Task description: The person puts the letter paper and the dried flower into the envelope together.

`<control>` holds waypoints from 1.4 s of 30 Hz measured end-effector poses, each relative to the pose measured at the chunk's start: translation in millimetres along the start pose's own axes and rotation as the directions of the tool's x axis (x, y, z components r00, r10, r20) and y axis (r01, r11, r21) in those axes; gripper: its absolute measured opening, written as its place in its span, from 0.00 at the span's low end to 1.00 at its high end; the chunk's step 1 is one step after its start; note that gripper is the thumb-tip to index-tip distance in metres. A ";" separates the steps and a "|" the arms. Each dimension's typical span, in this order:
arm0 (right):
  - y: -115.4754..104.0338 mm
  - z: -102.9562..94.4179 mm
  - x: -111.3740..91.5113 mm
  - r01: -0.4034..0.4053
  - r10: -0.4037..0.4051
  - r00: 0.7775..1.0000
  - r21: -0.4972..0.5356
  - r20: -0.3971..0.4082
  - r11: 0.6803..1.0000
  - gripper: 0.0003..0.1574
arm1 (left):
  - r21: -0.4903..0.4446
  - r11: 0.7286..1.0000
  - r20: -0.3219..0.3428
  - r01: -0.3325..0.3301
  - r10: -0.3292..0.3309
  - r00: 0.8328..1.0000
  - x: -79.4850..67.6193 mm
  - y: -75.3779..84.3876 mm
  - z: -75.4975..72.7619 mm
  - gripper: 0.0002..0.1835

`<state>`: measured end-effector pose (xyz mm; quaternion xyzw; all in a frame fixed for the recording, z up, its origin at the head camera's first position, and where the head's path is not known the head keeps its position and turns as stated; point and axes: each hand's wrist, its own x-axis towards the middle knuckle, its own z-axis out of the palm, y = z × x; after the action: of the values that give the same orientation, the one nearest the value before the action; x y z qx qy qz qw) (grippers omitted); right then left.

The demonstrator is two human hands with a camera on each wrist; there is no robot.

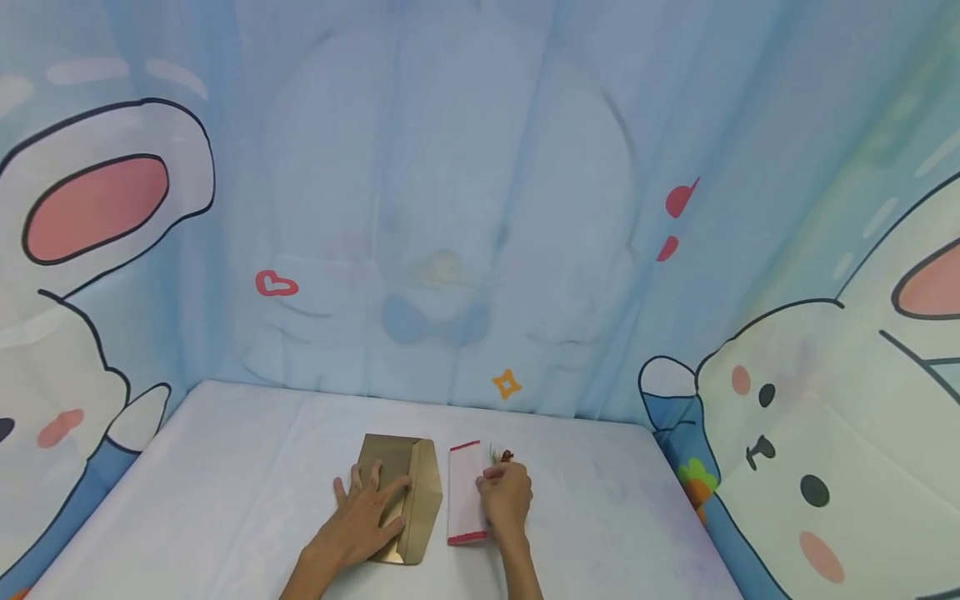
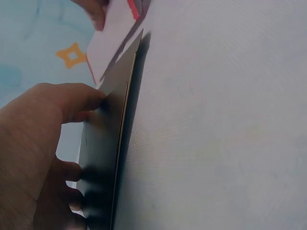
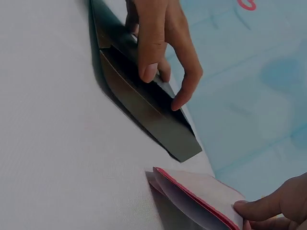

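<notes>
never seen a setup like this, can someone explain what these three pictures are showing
There's no machine here: these are a person's bare hands, filmed at one moment by three worn cameras. The wide picture comes from the head, looking forward and down; the two close-ups come from the left and right wrists.

On the white surface lies a gold envelope, with the left hand resting on it, fingers spread. Beside it, the right hand pinches the edge of a folded white card with red edges. Something small and brown shows just beyond that hand, too small to identify.
</notes>
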<state>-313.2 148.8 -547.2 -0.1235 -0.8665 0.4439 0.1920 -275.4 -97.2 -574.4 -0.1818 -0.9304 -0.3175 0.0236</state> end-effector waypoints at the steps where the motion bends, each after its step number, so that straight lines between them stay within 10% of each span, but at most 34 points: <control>1: -0.9 -1.2 0.4 -0.019 0.019 1.000 0.012 0.003 1.000 0.04 | -0.003 1.000 0.002 0.002 -0.002 1.000 0.2 0.5 -0.6 0.32; 14: -12.1 1.2 -10.8 -0.189 0.167 0.980 0.261 0.105 0.947 0.05 | -0.025 1.000 0.002 0.001 -0.001 1.000 -0.8 1.9 -2.2 0.32; 42: -11.9 48.0 -22.7 -0.211 0.206 0.977 0.132 0.047 0.969 0.06 | -0.035 0.999 0.017 0.009 -0.008 1.000 -1.1 -1.6 -1.9 0.34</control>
<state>-314.7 98.6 -568.0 -0.1932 -0.8195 0.5216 0.1382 -275.1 -99.8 -574.0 -0.1809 -0.9255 -0.3324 0.0114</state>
